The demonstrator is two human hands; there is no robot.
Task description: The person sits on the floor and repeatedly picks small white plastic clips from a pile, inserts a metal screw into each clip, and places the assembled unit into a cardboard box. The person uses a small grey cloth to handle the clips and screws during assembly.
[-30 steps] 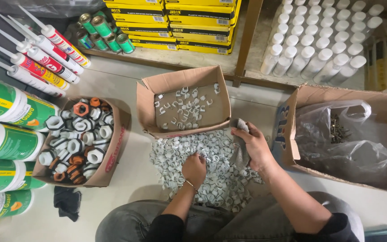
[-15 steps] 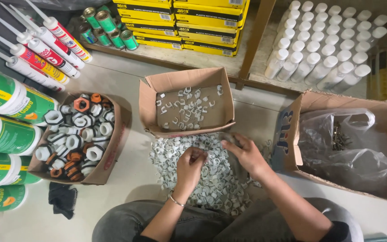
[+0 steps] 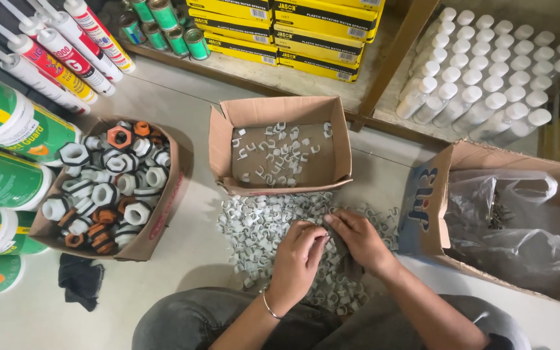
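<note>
A heap of small grey plastic clips (image 3: pixel 260 223) lies on the floor in front of my knees. My left hand (image 3: pixel 298 258) rests on the heap, fingers curled around clips. My right hand (image 3: pixel 358 238) is beside it, fingertips pinching clips where the two hands meet. Just beyond the heap stands an open cardboard box (image 3: pixel 228 146) with a thin layer of the same clips on its bottom. A thin bangle sits on my left wrist.
A carton of white and orange hexagonal fittings (image 3: pixel 108 188) stands at left, green cans (image 3: pixel 1 136) beside it. At right is a box with a clear plastic bag (image 3: pixel 510 223). Sealant tubes (image 3: pixel 59 48), yellow boxes (image 3: pixel 286 23) and white bottles (image 3: pixel 481 71) line the back. A dark cloth (image 3: pixel 80 279) lies on the floor.
My right hand came down from the small box's right edge onto the heap. Both hands have drawn together on the clips.
</note>
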